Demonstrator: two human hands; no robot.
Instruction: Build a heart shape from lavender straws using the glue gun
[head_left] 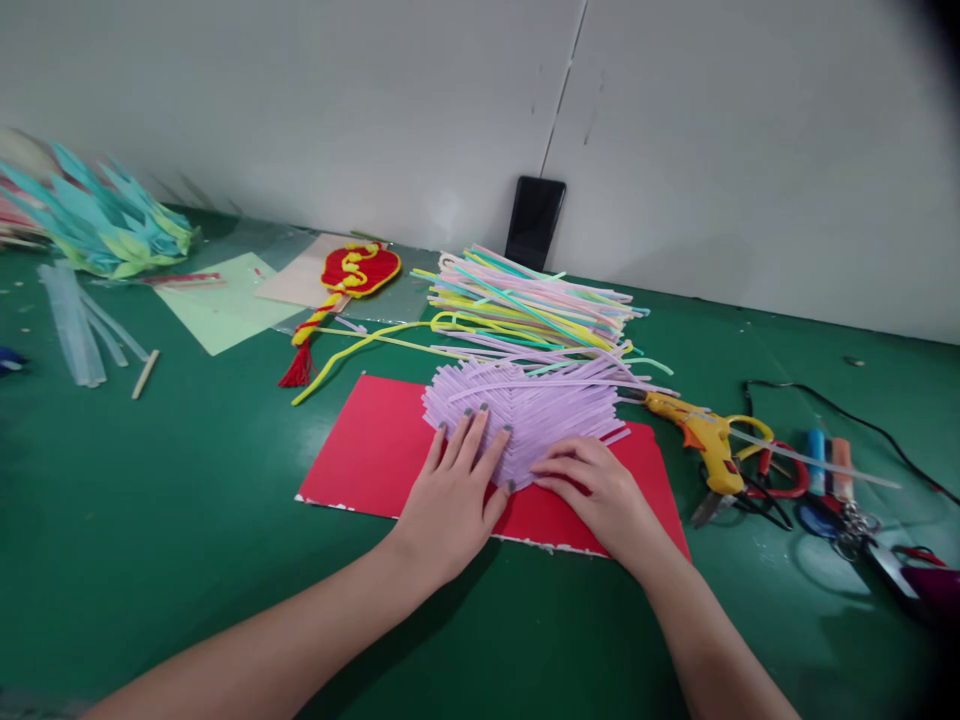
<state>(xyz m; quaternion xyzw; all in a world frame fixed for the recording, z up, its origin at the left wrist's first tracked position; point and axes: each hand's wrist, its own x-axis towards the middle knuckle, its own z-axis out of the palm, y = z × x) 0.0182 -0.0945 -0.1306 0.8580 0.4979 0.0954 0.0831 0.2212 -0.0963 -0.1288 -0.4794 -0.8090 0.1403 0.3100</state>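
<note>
A heart-shaped piece made of lilac pipe cleaners lies on a red sheet with a worn white front edge. My left hand rests flat on its left side and lower tip, fingers spread. At the lower right edge, my right hand has its bent fingers and thumb close together, pinching at the pipe cleaners there. Loose lilac stems stick out over the heart's top and right side. Behind it lies a pile of pipe cleaners in yellow, pink, teal and lilac.
Right of the sheet lie a yellow glue gun, red-handled scissors and keys. A black phone leans on the wall. Leftward are a red-and-yellow tasselled ornament, a light green paper and a teal paper-like bundle.
</note>
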